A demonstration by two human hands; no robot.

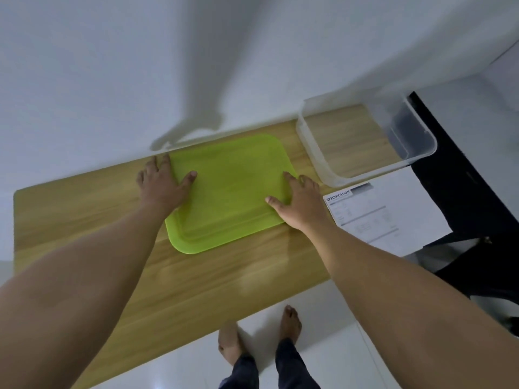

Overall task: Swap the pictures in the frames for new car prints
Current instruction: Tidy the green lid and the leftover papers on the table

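**Both hands flat on the green lid at the table's far edge**

The green lid lies flat on the wooden table, right of the middle and close against the far edge by the wall. Its long axis appears to run left to right, roughly along that far edge, with the short ends pointing to the table's left and right edges.

The left hand rests on the lid's left end, fingers straight and spread past the far-left corner, its thumb lying on the green surface. The right hand rests on the right end, thumb on top and fingers laid over the edge. Neither hand curls round anything.

A clear tub sits at the far right corner, just beside the lid. Against its near side lies a printed sheet, headed SPECIFICATION at its far-left corner and reaching out past the right edge. Bare feet stand on the white floor below the near edge.
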